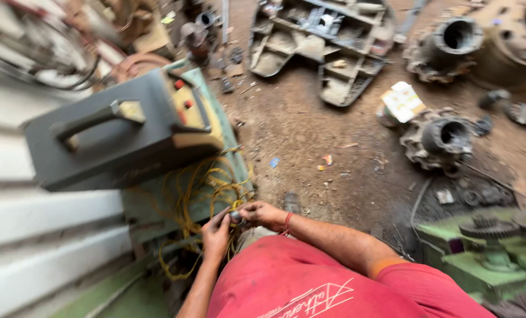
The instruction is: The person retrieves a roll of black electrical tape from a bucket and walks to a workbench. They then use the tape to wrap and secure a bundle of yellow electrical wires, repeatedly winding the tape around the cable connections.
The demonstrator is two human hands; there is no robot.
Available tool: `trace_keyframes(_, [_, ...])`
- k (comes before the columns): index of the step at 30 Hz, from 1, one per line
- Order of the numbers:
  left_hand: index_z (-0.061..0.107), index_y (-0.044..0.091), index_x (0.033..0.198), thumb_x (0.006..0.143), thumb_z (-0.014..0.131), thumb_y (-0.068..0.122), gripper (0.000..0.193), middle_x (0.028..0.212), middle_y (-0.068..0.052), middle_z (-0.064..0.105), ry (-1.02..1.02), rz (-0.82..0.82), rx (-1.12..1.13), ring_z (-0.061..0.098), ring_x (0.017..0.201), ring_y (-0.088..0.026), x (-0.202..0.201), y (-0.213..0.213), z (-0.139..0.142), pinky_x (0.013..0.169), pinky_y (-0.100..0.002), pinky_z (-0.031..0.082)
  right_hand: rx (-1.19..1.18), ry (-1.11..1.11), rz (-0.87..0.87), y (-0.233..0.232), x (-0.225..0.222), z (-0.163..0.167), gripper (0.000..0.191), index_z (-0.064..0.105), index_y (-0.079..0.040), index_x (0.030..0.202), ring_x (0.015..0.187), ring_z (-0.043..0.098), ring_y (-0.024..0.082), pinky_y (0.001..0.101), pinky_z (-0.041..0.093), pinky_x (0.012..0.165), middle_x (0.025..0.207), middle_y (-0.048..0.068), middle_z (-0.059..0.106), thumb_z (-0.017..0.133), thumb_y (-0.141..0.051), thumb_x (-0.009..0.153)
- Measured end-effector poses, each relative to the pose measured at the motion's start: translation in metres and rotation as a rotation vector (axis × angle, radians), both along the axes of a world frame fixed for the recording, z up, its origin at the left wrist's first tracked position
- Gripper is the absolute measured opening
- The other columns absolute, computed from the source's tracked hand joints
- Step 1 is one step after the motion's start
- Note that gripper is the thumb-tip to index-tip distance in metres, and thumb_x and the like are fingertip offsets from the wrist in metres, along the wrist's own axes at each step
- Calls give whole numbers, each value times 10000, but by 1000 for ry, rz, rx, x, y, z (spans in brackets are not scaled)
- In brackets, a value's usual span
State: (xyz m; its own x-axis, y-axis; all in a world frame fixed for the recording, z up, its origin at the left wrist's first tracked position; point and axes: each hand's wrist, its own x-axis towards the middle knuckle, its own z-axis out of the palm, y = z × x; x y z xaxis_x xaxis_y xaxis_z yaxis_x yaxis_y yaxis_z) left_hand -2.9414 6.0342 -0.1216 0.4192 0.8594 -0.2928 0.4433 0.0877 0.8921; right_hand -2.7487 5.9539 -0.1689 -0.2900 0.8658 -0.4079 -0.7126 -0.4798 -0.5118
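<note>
My left hand (216, 236) and my right hand (263, 214) meet over a tangle of yellow cable (197, 194), and together they pinch a small grey connector (236, 217) at the cable's end. The cable lies in loose loops on a green metal stand (151, 206). On that stand, behind the loops, sits a grey box-shaped machine (118, 131) with a carry handle and red knobs. A red thread band circles my right wrist. My red shirt fills the bottom of the view.
Dirt floor (310, 135) strewn with scraps. A metal rack frame (322, 47) lies at the back, rusty round housings (442, 138) to the right, a green geared machine (492, 241) at the lower right. White corrugated sheet (33, 235) on the left.
</note>
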Motion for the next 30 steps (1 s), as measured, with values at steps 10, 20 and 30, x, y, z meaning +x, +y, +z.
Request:
trace_keyframes(10, [729, 46, 1263, 1002, 612, 107, 292, 1063, -59, 785, -153, 191, -198, 698, 935, -113, 9, -15, 13, 848, -272, 561, -267, -188, 14, 10, -23, -1, 249, 625, -29, 1144, 895, 726, 209, 397, 646, 831, 1028, 68, 711, 579, -253, 1045])
trace_keyframes(20, [746, 36, 1215, 980, 659, 112, 261, 1125, -103, 780, -56, 23, 58, 709, 1015, -148, 8, -8, 2, 909, -299, 559, -238, -86, -8, 5, -17, 20, 391, 728, -91, 1071, 863, 679, 157, 391, 631, 854, 989, 32, 721, 621, -459, 990])
trace_keyframes(30, [729, -29, 1136, 971, 691, 117, 224, 1106, -166, 776, 60, -61, 188, 741, 1035, -224, 0, -1, -12, 933, -339, 559, -119, -8, 11, 9, -11, 17, 287, 749, -46, 1061, 922, 710, 166, 334, 595, 869, 1004, 43, 756, 707, -294, 924])
